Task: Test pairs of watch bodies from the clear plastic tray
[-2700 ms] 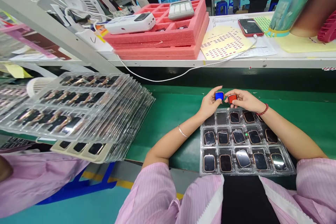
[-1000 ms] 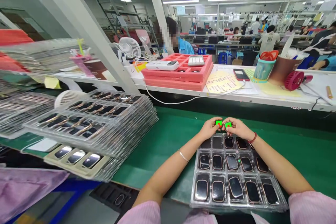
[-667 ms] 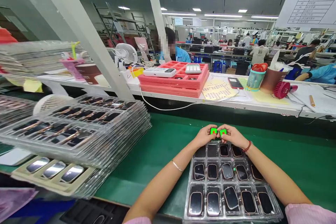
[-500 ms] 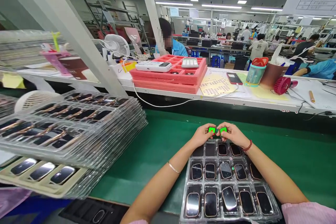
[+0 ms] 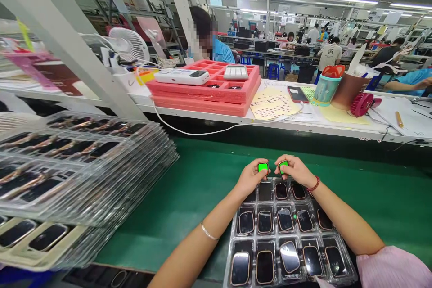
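Observation:
My left hand (image 5: 250,177) grips a small square watch (image 5: 263,169) with a bright green screen, the thumb lying over its lower edge. A second green-lit watch (image 5: 283,168) is held in my right hand (image 5: 297,172), its thumb across the face. The two watches are a short way apart, above the back edge of a clear plastic tray (image 5: 255,236). Dark-screened watches sit in the tray's compartments, and one back compartment shows no watch. My right forearm passes over the tray's right side.
Tall stacked trays of watches (image 5: 97,150) stand at left on the green mat (image 5: 189,193). Behind, a shelf holds red foam trays (image 5: 202,103), a white device (image 5: 182,76), a phone (image 5: 298,94) and cups. A person in blue (image 5: 222,51) is beyond the shelf.
The view has shifted slightly, moving the scene left. My hands have drawn a little apart, each still holding its watch. The red marks on the green screens no longer show.

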`<state>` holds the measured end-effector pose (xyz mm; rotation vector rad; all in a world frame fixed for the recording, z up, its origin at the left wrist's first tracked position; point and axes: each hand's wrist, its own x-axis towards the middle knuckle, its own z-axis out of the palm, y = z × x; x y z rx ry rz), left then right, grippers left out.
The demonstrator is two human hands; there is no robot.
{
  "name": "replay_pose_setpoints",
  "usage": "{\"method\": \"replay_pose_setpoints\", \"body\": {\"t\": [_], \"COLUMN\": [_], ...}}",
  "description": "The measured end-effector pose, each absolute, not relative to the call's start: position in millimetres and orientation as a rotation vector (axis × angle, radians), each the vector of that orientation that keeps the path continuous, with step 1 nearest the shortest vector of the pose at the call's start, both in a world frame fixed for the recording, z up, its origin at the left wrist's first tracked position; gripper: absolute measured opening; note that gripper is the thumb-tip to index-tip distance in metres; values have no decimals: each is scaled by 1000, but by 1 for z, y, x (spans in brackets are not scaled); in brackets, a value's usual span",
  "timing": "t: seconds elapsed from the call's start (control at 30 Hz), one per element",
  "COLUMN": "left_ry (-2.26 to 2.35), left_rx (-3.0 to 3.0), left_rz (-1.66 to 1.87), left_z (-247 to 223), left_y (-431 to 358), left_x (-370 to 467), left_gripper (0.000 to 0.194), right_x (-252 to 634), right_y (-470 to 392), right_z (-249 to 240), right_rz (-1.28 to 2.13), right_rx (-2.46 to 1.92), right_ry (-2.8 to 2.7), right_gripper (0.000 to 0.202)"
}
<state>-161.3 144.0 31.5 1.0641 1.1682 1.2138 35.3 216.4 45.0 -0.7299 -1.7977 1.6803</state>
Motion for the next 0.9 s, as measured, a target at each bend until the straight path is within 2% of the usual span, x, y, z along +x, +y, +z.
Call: {"method": "replay_pose_setpoints", "body": {"t": [0.27, 0.67, 0.9], "left_ry": [1139, 1146, 1201], "left_rx": [1128, 1106, 1187], "left_rz": [1208, 1226, 1184], "left_z": [31, 27, 28], "left_y": [139, 141, 138], "left_x": [-164, -163, -164], "left_gripper": [41, 47, 42], "right_x": [31, 31, 30], "right_y": [213, 216, 215], "right_z": [44, 42, 41], "right_rz": [1688, 1727, 1694], "right_rx": [-695, -708, -683], "right_ry": [-1834, -1825, -1881], "right_gripper": [28, 38, 35]}}
